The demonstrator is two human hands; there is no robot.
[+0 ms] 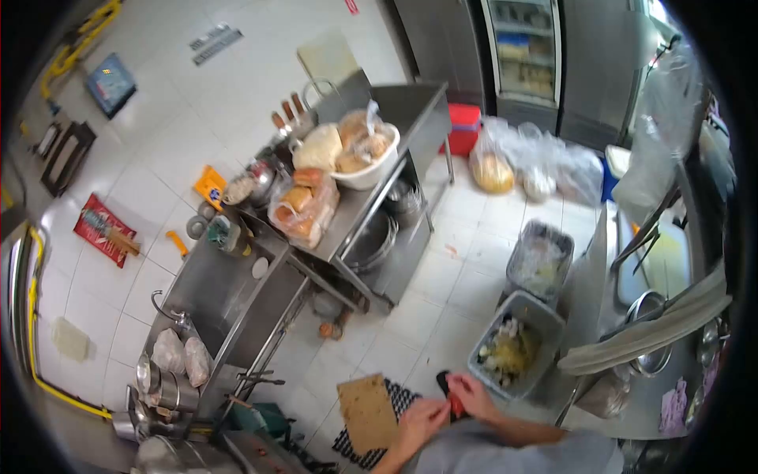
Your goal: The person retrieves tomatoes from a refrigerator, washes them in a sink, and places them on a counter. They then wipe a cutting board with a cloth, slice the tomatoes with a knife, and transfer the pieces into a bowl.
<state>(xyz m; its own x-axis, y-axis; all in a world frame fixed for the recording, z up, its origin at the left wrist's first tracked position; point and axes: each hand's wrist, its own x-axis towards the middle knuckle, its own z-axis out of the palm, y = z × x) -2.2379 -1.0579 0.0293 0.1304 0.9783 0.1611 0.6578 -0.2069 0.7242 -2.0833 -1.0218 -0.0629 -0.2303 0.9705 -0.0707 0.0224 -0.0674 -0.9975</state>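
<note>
My left hand [424, 416] and my right hand [472, 396] are close together in front of my grey shirt, low in the head view. Both have their fingers drawn in. A small red and black thing [455, 406] shows between them, right at the fingers of my right hand; I cannot tell whether either hand grips it. Just beyond my right hand stands a grey bin [479, 365] with food scraps inside. Left of my hands, a piece of brown cardboard [368, 413] lies over a black perforated mat [401, 397] on the floor.
A second lined bin [515, 272] stands behind the first. To the left are a steel sink [207, 286] and a steel table [338, 246] with bagged bread [300, 201] and a white basin [377, 173]. A draped cloth [639, 341] hangs along the right-hand counter.
</note>
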